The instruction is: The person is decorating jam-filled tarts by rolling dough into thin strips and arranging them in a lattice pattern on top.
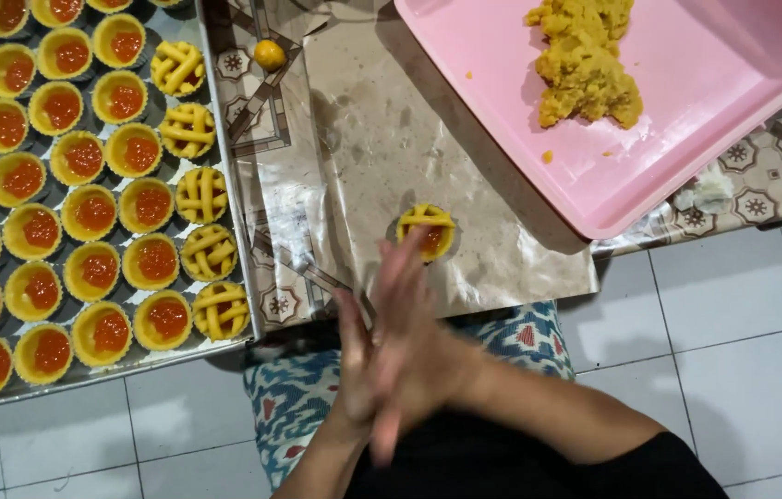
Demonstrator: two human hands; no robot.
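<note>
The left hand [358, 370] and right hand [414, 346] were pressed palm to palm, fingers together, blurred; anything between them was hidden. The lattice tart [427, 228] sat at 12 o'clock on the paper sheet [381, 129].

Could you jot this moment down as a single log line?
hands: pressed palm to palm, blurred | tart: latticed, on paper beyond the hands | tray: left | dough: pink tray

Six lattice-topped tarts [427, 227], one pink tray [686, 139], one dough heap [585, 60].
</note>
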